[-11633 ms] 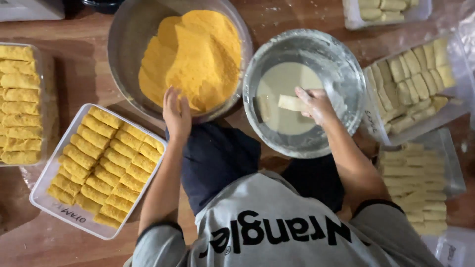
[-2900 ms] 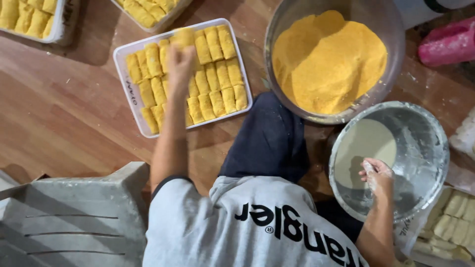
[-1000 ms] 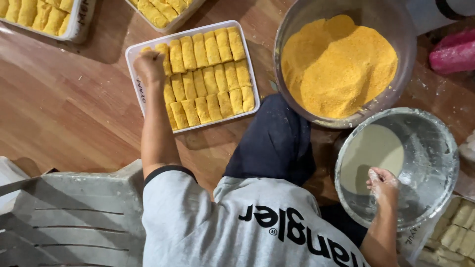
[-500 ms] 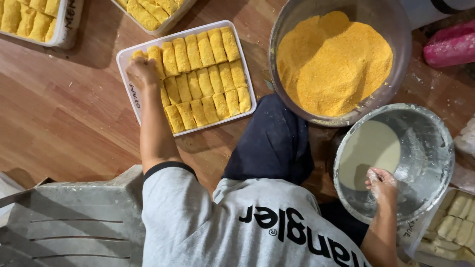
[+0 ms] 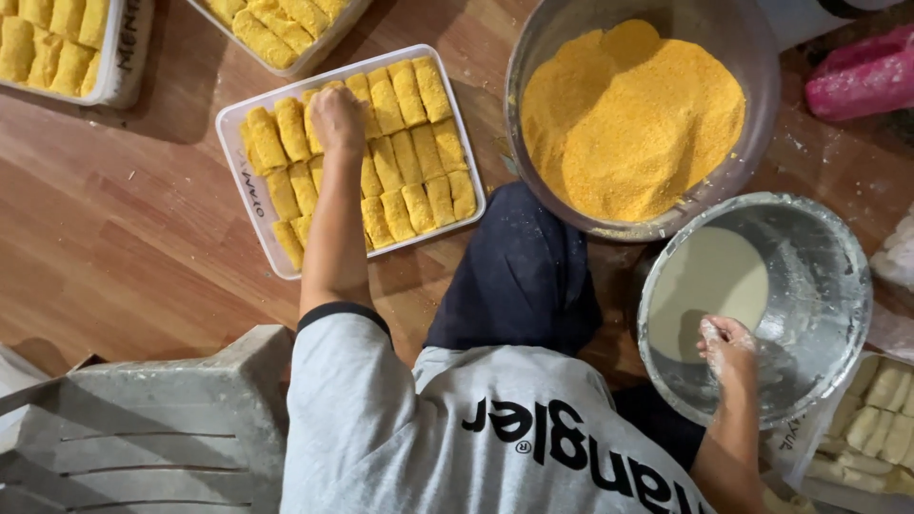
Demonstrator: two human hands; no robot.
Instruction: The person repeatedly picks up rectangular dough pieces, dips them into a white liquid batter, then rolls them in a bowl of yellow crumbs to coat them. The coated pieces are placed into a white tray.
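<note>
**Left hand on the breaded rolls, right hand in the batter bowl**

Left hand down on the white tray, knuckles up, fingers curled together over the crumbed rolls in the upper rows; whether a roll is actually clamped underneath, impossible to tell. Tray nearly full, golden rolls packed side by side in neat rows, sitting on the wooden floor just ahead of the dark-trousered knee.

Right hand over at the right, coated in pale batter, fingers bunched together and dipped inside the metal bowl, close to its near rim. Pool of cream-coloured batter lying in the bowl's left half, just beside the hand.

Above that, a large metal basin heaped with orange breadcrumbs, touching the batter bowl's rim. Two more trays of crumbed rolls along the top edge of the floor, one at the top-left corner, one near the middle. Uncoated pale rolls in a container at the lower right. Grey plastic chair at bottom left.
</note>
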